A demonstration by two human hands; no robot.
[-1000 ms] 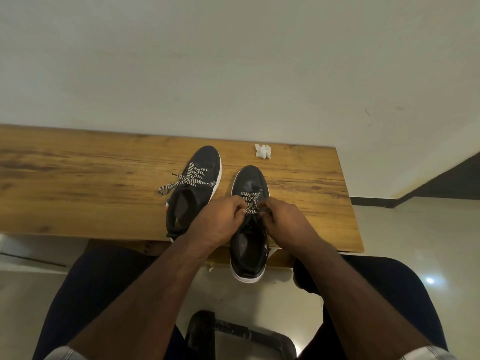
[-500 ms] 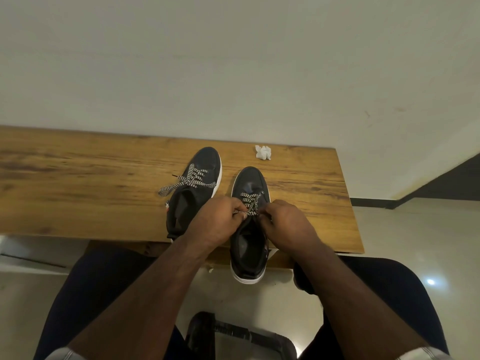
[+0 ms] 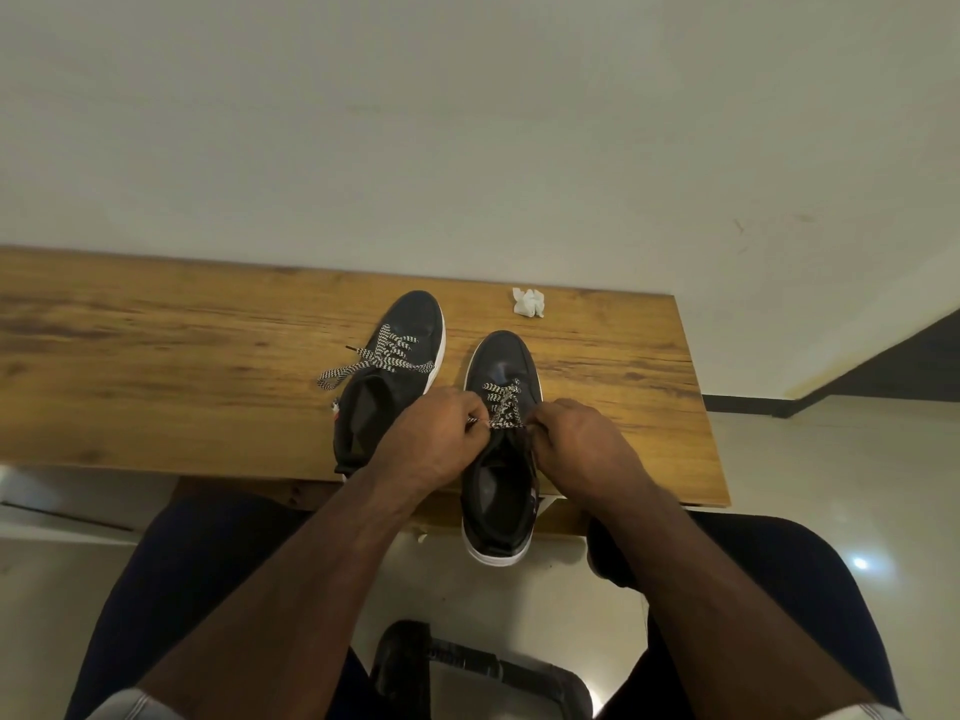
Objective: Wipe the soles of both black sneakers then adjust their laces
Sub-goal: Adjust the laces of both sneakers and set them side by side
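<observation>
Two black sneakers with white soles stand upright on the wooden bench (image 3: 156,356), toes pointing to the wall. The left sneaker (image 3: 400,345) has black-and-white laces hanging loose to its left. The right sneaker (image 3: 501,459) is nearer me, its heel jutting over the bench's front edge. My left hand (image 3: 434,439) pinches a lace end at the left side of its lacing (image 3: 501,405). My right hand (image 3: 576,444) grips the lace at the right side. Both hands hide the lace ends and the upper eyelets.
A crumpled white tissue (image 3: 528,302) lies on the bench near the wall, beyond the right sneaker. My knees in dark trousers are below the bench edge. A black stool frame (image 3: 467,662) stands on the pale floor between them. The bench ends at the right.
Both hands have drawn slightly apart and a little toward me along the right sneaker's lacing, pulling the lace ends. The shoes and the tissue have stayed put.
</observation>
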